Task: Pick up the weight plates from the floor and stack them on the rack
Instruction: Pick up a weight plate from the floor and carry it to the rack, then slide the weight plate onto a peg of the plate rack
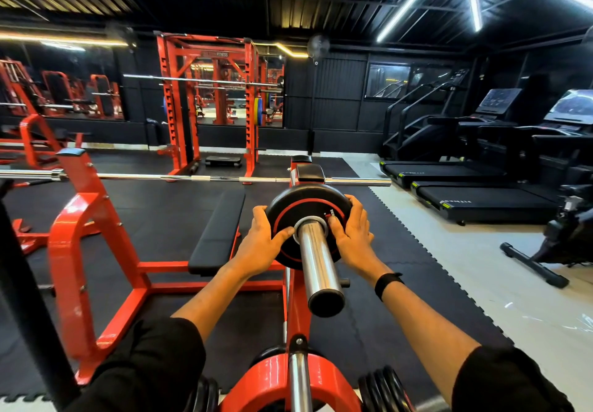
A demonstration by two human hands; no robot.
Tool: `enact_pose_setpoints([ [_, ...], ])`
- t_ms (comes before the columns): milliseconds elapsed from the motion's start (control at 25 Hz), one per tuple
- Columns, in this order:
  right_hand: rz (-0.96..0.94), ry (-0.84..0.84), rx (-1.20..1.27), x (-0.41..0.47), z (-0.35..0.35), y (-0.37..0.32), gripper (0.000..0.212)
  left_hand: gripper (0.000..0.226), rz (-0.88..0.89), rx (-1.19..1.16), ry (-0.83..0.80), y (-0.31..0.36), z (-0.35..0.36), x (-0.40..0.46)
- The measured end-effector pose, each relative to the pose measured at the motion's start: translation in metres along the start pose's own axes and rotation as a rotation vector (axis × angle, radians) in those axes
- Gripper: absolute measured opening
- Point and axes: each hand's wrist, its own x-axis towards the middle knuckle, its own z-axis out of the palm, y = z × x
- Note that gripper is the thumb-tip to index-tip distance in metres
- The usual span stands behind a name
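Note:
A black weight plate point(305, 201) with a red ring sits on a chrome storage peg point(317, 267) of the red bench rack point(296, 322), pushed far along the peg. My left hand point(264, 240) grips the plate's left rim, thumb on its face near the hub. My right hand point(351, 233) grips the right rim, thumb by the hub. More black plates hang on lower pegs at the bottom right point(383, 387) and bottom left point(205, 395).
A barbell point(199, 178) lies across the red bench frame, above the black bench pad point(218, 230). A red power rack point(208, 103) stands at the back. Treadmills point(481, 200) line the right side. Black rubber mats cover the floor.

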Motion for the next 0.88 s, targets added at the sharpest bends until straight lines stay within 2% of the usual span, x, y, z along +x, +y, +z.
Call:
enact_pose_setpoints([
  [160,-0.007,0.013,-0.012,-0.001,0.000,0.001,0.057,0.043,-0.012,0.021,0.003,0.002,-0.001,-0.004],
  [320,0.071,-0.088,-0.228,0.005,-0.009,-0.008,0.052,0.047,-0.122,0.231,-0.040,0.015,-0.005,-0.003],
  [360,0.115,-0.124,-0.256,0.005,-0.012,-0.015,0.052,0.054,-0.186,0.302,-0.054,0.019,-0.006,-0.003],
  [440,0.133,-0.134,-0.269,0.003,-0.017,-0.021,0.053,0.082,-0.261,0.464,-0.094,0.019,-0.001,-0.012],
  [480,0.118,-0.127,-0.279,-0.004,-0.019,-0.019,0.058,0.096,-0.274,0.503,-0.140,0.015,0.003,-0.024],
  [560,0.151,-0.167,-0.348,-0.034,-0.017,-0.004,0.076,0.108,-0.291,0.522,-0.254,-0.002,0.011,-0.058],
  [640,0.256,-0.334,-0.456,-0.076,-0.005,0.017,0.085,0.111,-0.338,0.481,-0.349,-0.032,0.021,-0.095],
  [720,0.353,-0.509,-0.456,-0.120,0.020,0.031,0.086,0.113,-0.399,0.268,-0.329,-0.056,0.031,-0.130],
  [800,0.335,-0.643,-0.391,-0.156,0.046,0.034,0.087,0.101,-0.489,0.013,-0.202,-0.062,0.033,-0.168],
  [880,0.228,-0.768,-0.316,-0.184,0.073,0.033,0.084,0.080,-0.593,-0.097,-0.023,-0.066,0.035,-0.209],
])
